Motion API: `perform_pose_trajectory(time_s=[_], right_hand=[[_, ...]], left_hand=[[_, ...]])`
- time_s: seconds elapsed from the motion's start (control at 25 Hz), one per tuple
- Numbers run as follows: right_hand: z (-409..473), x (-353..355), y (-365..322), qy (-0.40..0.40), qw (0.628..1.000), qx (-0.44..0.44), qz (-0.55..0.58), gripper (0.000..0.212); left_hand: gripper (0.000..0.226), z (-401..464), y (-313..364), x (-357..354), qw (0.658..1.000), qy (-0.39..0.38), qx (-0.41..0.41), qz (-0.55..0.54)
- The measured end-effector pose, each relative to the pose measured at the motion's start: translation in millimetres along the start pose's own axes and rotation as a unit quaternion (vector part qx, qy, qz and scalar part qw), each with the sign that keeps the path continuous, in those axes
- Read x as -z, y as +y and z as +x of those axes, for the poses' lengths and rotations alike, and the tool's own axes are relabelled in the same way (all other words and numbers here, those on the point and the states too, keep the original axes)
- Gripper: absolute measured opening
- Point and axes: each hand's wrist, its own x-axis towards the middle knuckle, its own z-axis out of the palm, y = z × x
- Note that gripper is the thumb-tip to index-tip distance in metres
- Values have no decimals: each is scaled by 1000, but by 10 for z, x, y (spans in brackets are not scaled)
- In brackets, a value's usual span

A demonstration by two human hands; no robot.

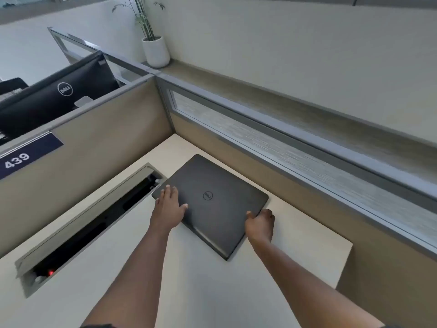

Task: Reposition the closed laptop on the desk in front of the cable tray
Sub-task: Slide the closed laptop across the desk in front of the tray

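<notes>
A closed dark grey laptop lies flat on the pale desk, near the desk's far corner and turned at an angle. Its far left corner reaches the end of the open cable tray, a long recessed slot with its lid raised. My left hand rests on the laptop's left edge, fingers spread over the lid. My right hand grips the laptop's right edge, thumb on top and fingers curled under the side.
Beige partition walls enclose the desk at the back and right. A small red light glows inside the tray. Beyond the partition stand a black monitor and a white potted plant on the ledge.
</notes>
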Motion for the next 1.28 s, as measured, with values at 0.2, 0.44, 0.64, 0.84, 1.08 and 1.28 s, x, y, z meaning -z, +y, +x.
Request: perform_pose_trajectory(time_s=[0.2, 0.44, 0.64, 0.84, 1.08, 1.28], right_hand=[[93, -98, -64, 14, 997, -58, 54, 41], [183, -195, -136, 52, 993, -100, 45, 37], [243, -215, -164, 59, 990, -122, 45, 38], [363, -169, -125, 32, 987, -144, 68, 38], [413, -106, -104, -6, 985, -147, 87, 31], [431, -110, -101, -13, 984, -148, 103, 28]], left_hand=[[76, 255, -126, 140, 999, 7, 28, -15], [72, 434, -207, 162, 999, -10, 39, -16], [75, 526, -191, 103, 998, -3, 49, -31], [84, 575, -193, 124, 997, -18, 67, -31], [98, 672, -168, 188, 994, -53, 96, -21], [114, 717, -130, 217, 987, -66, 139, -52]])
